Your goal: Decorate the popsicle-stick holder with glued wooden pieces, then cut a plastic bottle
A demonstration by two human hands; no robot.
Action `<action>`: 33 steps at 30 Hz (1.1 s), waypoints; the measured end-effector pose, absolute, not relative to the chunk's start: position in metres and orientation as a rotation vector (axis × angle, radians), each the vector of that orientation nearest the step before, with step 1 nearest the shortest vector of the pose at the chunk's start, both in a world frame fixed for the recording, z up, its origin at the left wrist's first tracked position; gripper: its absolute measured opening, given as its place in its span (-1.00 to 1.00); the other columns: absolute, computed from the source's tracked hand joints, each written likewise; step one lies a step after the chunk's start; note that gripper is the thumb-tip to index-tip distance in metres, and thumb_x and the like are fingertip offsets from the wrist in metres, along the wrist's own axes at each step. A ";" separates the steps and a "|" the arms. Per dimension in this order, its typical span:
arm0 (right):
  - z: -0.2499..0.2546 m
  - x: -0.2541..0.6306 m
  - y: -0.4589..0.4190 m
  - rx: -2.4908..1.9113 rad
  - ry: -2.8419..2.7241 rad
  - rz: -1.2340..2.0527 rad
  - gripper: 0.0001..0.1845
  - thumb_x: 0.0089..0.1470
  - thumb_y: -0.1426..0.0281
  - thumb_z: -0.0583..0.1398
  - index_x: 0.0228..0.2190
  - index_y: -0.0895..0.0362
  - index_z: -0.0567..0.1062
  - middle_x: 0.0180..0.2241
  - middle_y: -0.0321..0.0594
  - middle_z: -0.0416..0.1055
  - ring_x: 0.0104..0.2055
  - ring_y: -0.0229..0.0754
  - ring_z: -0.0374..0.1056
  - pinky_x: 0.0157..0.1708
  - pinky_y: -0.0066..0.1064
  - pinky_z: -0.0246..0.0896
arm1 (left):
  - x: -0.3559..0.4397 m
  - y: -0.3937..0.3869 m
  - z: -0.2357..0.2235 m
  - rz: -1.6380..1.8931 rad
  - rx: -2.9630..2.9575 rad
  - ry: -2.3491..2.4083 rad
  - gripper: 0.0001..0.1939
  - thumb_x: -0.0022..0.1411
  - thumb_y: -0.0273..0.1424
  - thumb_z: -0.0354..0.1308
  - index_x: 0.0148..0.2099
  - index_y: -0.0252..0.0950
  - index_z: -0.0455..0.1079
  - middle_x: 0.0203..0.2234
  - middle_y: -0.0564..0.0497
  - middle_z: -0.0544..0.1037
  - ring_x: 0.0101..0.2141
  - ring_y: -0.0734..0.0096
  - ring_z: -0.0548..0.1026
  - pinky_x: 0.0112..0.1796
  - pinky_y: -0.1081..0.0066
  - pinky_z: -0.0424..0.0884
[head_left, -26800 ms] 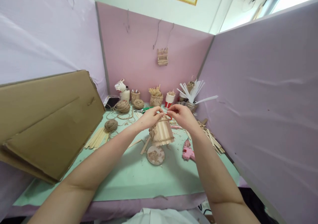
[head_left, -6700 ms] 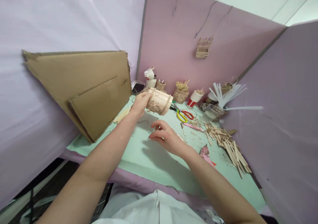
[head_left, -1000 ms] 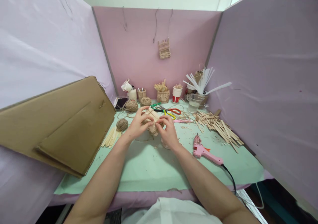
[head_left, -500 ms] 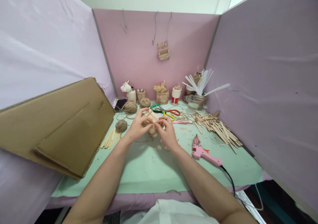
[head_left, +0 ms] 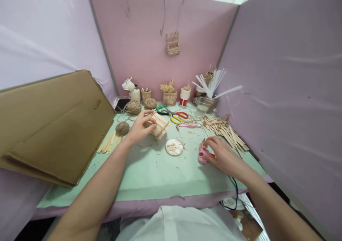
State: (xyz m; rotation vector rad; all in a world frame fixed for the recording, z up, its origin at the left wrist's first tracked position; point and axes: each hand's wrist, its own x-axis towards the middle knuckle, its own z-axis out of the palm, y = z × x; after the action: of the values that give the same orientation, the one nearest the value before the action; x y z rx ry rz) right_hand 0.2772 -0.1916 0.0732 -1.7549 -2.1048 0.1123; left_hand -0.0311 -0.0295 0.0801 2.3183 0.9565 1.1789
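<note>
My left hand (head_left: 140, 127) is closed around a small basket made of wooden sticks and twine (head_left: 159, 125), holding it tilted just above the green table (head_left: 149, 177). Off to the right, my right hand (head_left: 223, 155) lies over the pink glue gun (head_left: 202, 155) on the table, fingers curled on its body. A round lid with scraps in it (head_left: 174, 146) lies between the two hands.
Folded cardboard (head_left: 50, 123) leans at the left. Twine balls (head_left: 122, 128), loose sticks (head_left: 226, 131), scissors (head_left: 176, 117), cups and small baskets (head_left: 170, 97) crowd the back of the table. Purple partitions enclose the table. The glue gun's black cord (head_left: 235, 191) drops over the front edge.
My right hand has left the stick basket and moved right and down onto the pink glue gun. My left hand alone holds the basket now, and the round lid is uncovered.
</note>
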 end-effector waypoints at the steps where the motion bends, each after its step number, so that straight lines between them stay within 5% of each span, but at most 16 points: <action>1: 0.071 0.287 -0.199 -1.842 -2.115 0.135 -0.81 0.07 0.28 0.20 -0.25 0.07 0.46 -0.12 -0.07 0.39 -0.04 0.03 0.30 -0.06 -0.16 0.24 | -0.031 -0.029 0.080 1.190 2.323 0.952 -0.90 0.15 -0.35 0.16 -0.34 -0.25 0.46 0.09 -0.09 0.34 0.14 0.15 0.31 0.16 0.12 0.23; 6: 0.045 0.303 -0.213 -2.026 -2.051 0.282 -0.66 -0.03 0.32 0.27 -0.17 0.13 0.43 -0.10 -0.04 0.39 -0.04 0.04 0.30 -0.08 -0.22 0.24 | -0.029 -0.032 0.081 1.244 2.327 0.933 -0.89 0.15 -0.34 0.16 -0.34 -0.26 0.45 0.06 -0.09 0.36 0.11 0.17 0.34 0.14 0.13 0.26; 12: 0.018 0.300 -0.203 -1.971 -1.932 0.303 -0.72 0.10 0.23 0.17 -0.23 0.16 0.47 -0.25 -0.05 0.43 -0.16 0.02 0.34 -0.13 -0.21 0.22 | -0.030 -0.034 0.081 1.230 2.331 0.911 -0.90 0.17 -0.36 0.15 -0.35 -0.26 0.45 0.05 -0.09 0.37 0.11 0.19 0.35 0.13 0.15 0.27; 17: 0.035 0.292 -0.203 -1.777 -1.757 0.376 -0.65 0.15 0.14 0.10 -0.20 0.12 0.47 -0.22 -0.06 0.45 -0.19 -0.02 0.35 -0.18 -0.23 0.24 | -0.031 -0.034 0.082 1.229 2.332 0.885 -0.91 0.19 -0.37 0.14 -0.33 -0.26 0.44 0.05 -0.10 0.37 0.11 0.20 0.35 0.12 0.15 0.27; 23: 0.067 0.248 -0.190 -1.433 -1.425 0.836 -0.48 0.15 -0.03 0.06 -0.16 0.12 0.50 -0.19 -0.09 0.49 -0.36 -0.18 0.29 -0.41 -0.37 0.22 | -0.031 -0.035 0.083 1.217 2.341 0.829 -0.91 0.21 -0.38 0.13 -0.31 -0.27 0.43 0.05 -0.11 0.37 0.11 0.21 0.34 0.13 0.16 0.25; 33: 0.072 0.197 -0.154 -1.310 -1.396 0.968 -0.50 0.17 -0.02 0.03 -0.30 0.14 0.49 -0.34 -0.19 0.43 -0.39 -0.24 0.26 -0.47 -0.46 0.15 | -0.033 -0.033 0.084 1.172 2.371 0.841 -0.87 0.23 -0.32 0.12 -0.28 -0.25 0.43 0.08 -0.10 0.37 0.10 0.20 0.36 0.08 0.17 0.32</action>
State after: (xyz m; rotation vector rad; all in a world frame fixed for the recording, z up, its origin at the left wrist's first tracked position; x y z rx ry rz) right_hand 0.1975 -0.1543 0.0723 -1.3098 -1.3957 0.9681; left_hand -0.0328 -0.0332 0.0837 2.3711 0.8414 1.1722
